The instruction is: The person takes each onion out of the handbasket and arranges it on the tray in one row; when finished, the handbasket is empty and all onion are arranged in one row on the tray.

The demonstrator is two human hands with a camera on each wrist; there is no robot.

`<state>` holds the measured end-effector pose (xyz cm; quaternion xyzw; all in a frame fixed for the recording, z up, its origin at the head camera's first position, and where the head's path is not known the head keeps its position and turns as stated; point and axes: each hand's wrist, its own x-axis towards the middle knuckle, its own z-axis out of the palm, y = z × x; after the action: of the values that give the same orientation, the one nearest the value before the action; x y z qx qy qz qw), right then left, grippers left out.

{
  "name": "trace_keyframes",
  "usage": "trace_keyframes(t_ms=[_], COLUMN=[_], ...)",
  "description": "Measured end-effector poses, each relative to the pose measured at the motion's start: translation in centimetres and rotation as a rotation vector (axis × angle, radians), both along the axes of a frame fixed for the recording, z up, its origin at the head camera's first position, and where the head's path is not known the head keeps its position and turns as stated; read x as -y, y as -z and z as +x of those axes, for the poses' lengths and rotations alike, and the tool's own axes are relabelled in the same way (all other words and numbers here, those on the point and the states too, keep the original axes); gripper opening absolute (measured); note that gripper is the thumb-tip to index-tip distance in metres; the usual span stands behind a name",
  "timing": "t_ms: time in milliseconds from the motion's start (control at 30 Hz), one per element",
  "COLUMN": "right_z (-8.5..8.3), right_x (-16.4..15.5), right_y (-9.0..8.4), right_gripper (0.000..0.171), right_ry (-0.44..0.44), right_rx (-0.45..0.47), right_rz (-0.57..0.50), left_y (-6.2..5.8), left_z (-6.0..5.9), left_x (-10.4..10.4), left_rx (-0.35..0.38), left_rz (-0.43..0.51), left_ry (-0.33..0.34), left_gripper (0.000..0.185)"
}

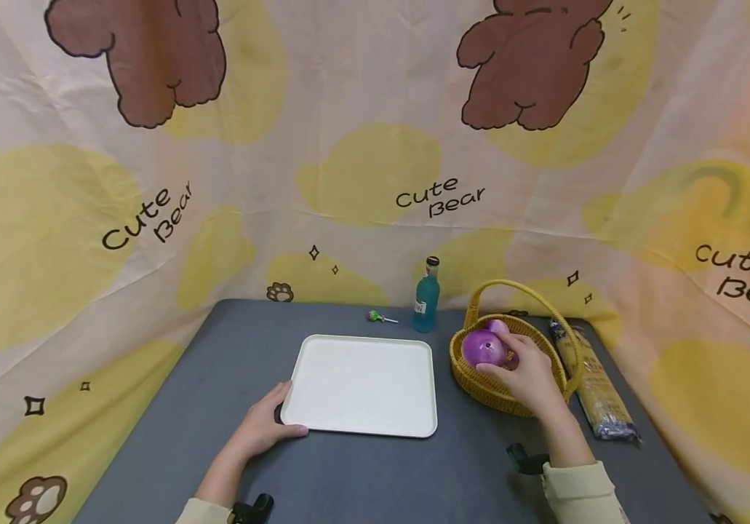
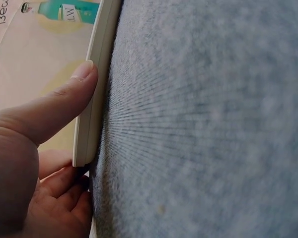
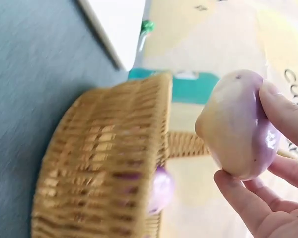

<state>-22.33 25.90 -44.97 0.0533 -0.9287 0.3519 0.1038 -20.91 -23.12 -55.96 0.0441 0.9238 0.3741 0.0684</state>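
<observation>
My right hand (image 1: 525, 371) holds a glossy purple-and-cream turnip-like vegetable (image 3: 241, 126) between thumb and fingers, over the yellow wicker basket (image 1: 479, 389). In the right wrist view it is above the rim, its cream side with a small nub facing the basket. Another purple round vegetable (image 3: 160, 191) lies inside the basket. My left hand (image 1: 263, 422) grips the near left corner of a white rectangular tray (image 1: 361, 386), thumb along the front edge and fingers at the left side. That tray lies flat on the grey table with nothing on it.
Behind the tray stand a blue-green bottle (image 1: 425, 302) with a dark cap and, lying to its left, a green-topped lollipop (image 1: 375, 316). A long yellowish plastic packet (image 1: 600, 386) lies right of the basket. The basket's tall handle (image 1: 532, 287) arches over it. A bear-printed cloth hangs behind the table.
</observation>
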Motion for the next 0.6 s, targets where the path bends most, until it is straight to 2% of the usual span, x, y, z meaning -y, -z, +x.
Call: trace_keyframes(t_ms=[267, 600], right_z=[0.0, -1.2], right_x=[2.1, 4.5], right_y=[-0.5, 0.1], right_gripper=[0.077, 0.076], right_ry=[-0.064, -0.131], right_rx=[-0.008, -0.016], right_rz=[-0.053, -0.081], left_y=[0.3, 0.0], left_z=[-0.1, 0.0], left_x=[-0.3, -0.2], left_rx=[-0.011, 0.007], left_rz=[0.016, 0.008], left_ry=[-0.006, -0.011], left_gripper=[0.112, 0.113])
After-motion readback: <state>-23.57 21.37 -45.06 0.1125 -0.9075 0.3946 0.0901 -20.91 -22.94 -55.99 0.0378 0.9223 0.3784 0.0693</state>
